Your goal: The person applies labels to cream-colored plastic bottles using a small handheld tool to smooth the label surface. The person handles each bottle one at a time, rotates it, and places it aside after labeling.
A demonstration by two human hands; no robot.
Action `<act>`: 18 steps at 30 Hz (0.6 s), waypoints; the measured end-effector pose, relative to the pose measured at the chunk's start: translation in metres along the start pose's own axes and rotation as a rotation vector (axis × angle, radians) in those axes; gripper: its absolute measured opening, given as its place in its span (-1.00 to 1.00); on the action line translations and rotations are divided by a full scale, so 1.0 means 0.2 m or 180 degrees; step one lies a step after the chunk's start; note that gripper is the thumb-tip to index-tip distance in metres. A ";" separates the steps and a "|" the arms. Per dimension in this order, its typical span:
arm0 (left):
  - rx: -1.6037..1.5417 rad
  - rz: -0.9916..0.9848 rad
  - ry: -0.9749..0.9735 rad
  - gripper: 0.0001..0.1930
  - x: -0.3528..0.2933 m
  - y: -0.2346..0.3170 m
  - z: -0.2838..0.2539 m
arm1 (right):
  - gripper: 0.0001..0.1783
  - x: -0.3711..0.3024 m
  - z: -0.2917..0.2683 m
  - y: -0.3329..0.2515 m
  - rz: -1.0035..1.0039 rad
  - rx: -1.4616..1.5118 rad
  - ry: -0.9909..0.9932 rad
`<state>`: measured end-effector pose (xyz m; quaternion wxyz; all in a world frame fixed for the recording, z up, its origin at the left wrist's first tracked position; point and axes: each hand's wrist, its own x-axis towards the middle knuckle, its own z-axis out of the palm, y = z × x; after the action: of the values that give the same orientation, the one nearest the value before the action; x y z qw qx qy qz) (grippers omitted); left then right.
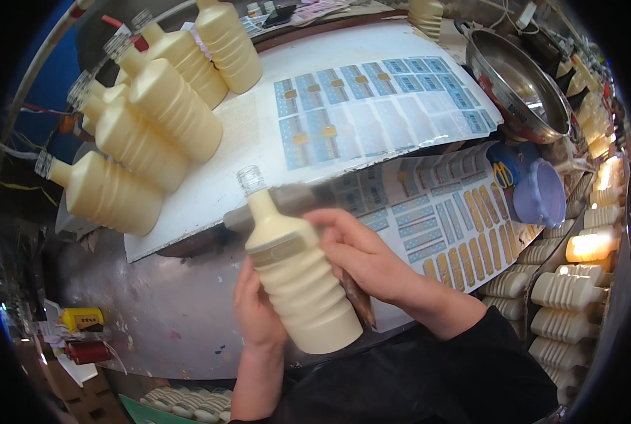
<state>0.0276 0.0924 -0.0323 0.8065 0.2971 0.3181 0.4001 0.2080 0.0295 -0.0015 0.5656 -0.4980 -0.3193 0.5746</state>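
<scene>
A cream plastic bottle (305,297) with a ribbed body and clear threaded neck is tilted between my hands. A greyish-gold label strip (281,249) crosses its shoulder. My left hand (255,304) is wrapped around the bottle's left side, fingers partly hidden behind it. My right hand (354,247) is closed at the bottle's right shoulder, its thumb and forefinger by the strip's end. A brown pointed tool (359,304) sticks out below the right palm; its grip is mostly hidden.
Several similar bottles (174,106) stand at the left of the white board (238,141). Blue label sheets (372,106) lie on it, and another label sheet (443,233) lies below its edge. A metal pan (520,78), a purple basin (541,191) and stacked bottles (566,290) are at right.
</scene>
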 end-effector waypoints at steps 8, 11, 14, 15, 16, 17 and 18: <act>0.0268 0.0307 0.0065 -0.49 -0.02 0.00 0.05 | -0.54 0.06 -0.06 0.06 0.0085 0.0183 -0.0042; 0.0116 0.0510 0.0343 -0.50 -0.02 0.00 0.07 | -0.56 0.11 -0.10 0.03 0.0267 0.0136 -0.0080; 0.0043 0.0447 0.0434 -0.48 0.02 0.00 0.04 | -0.55 0.15 -0.11 0.06 -0.0088 -0.0247 -0.0176; 0.0057 0.0391 0.0427 -0.47 0.04 0.00 0.03 | -0.54 0.17 -0.11 0.07 -0.0257 -0.0369 -0.0210; 0.0146 0.0393 0.0420 -0.47 0.04 0.00 0.03 | -0.54 0.17 -0.11 0.06 -0.0177 -0.0381 -0.0247; 0.0237 0.0394 0.0410 -0.47 0.04 0.00 0.02 | -0.54 0.17 -0.10 0.03 -0.0098 -0.0394 -0.0283; 0.0326 0.0391 0.0393 -0.47 0.05 -0.01 0.02 | -0.54 0.16 -0.10 0.02 -0.0022 -0.0408 -0.0310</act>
<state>0.0363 0.0987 -0.0328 0.7431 0.3318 0.3683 0.4495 0.2291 0.0566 -0.0177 0.5184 -0.5036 -0.3842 0.5745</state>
